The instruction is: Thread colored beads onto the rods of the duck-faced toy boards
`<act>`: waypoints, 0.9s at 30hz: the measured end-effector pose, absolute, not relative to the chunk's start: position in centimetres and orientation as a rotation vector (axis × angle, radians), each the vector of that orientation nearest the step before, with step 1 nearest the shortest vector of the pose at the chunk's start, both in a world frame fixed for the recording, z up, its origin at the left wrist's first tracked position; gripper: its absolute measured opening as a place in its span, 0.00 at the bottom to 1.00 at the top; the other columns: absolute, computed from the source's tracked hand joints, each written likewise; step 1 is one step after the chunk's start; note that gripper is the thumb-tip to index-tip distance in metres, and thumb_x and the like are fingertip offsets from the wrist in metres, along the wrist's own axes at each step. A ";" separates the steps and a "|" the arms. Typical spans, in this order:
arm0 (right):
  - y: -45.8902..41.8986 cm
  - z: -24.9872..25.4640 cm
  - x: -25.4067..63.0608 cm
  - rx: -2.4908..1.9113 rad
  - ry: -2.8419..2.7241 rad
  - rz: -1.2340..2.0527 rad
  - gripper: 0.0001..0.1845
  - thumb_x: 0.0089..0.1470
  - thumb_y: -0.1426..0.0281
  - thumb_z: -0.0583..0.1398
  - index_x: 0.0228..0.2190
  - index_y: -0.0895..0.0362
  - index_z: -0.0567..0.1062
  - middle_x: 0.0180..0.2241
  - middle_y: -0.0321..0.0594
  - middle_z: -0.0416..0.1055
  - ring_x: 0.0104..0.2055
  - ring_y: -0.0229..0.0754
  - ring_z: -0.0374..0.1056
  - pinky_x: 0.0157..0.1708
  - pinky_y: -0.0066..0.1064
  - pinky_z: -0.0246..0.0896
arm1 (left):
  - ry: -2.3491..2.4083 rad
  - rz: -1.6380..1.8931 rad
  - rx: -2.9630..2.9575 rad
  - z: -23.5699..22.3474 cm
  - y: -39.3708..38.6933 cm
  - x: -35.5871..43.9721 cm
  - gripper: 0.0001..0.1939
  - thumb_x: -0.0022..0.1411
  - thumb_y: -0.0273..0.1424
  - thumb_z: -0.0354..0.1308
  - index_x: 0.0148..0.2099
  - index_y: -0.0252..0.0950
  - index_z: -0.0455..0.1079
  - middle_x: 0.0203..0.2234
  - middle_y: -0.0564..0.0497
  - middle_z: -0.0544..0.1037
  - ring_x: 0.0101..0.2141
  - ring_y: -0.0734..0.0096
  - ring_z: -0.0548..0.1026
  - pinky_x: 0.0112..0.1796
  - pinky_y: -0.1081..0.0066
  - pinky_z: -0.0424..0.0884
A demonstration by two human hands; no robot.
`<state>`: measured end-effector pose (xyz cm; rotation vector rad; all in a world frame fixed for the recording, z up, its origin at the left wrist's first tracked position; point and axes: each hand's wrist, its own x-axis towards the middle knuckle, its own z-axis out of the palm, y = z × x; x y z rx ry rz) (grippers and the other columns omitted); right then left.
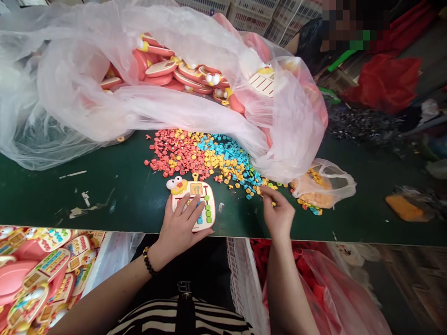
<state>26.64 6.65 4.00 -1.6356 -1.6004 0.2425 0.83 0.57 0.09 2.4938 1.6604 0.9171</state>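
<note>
A pink toy calculator with a yellow duck head (pixel 193 200) lies near the front edge of the dark green table (pixel 115 195). My left hand (pixel 179 225) rests flat on it, fingers spread over its lower part. My right hand (pixel 277 211) is to its right, fingertips pinched at the edge of a heap of small red, yellow and blue plastic keys (pixel 206 156). What the fingertips hold is too small to make out.
A large clear plastic bag (pixel 174 107) full of pink toy bodies lies across the back of the table. A small bag of orange and yellow pieces (pixel 321 186) sits at right. Finished toys (pixel 38 274) fill a bin at lower left. Another person (pixel 349 32) is at the far right.
</note>
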 end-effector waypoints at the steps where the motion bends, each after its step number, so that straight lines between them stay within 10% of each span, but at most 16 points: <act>1: 6.8 3.9 28.0 -1.758 -1.580 0.198 0.14 0.54 0.65 0.54 0.35 0.56 0.78 0.38 0.45 0.78 0.37 0.46 0.74 0.41 0.40 0.68 | 1.660 0.922 2.494 0.1 0.6 0.8 0.27 0.59 0.48 0.57 0.55 0.38 0.69 0.53 0.43 0.74 0.56 0.50 0.67 0.60 0.47 0.49; 27: 5.6 2.5 29.2 -1.860 -1.607 0.226 0.15 0.52 0.59 0.58 0.32 0.56 0.79 0.34 0.44 0.75 0.26 0.40 0.66 0.32 0.35 0.64 | 1.654 0.913 2.526 -0.1 0.4 0.8 0.26 0.60 0.45 0.58 0.56 0.38 0.68 0.54 0.43 0.73 0.56 0.48 0.67 0.59 0.46 0.50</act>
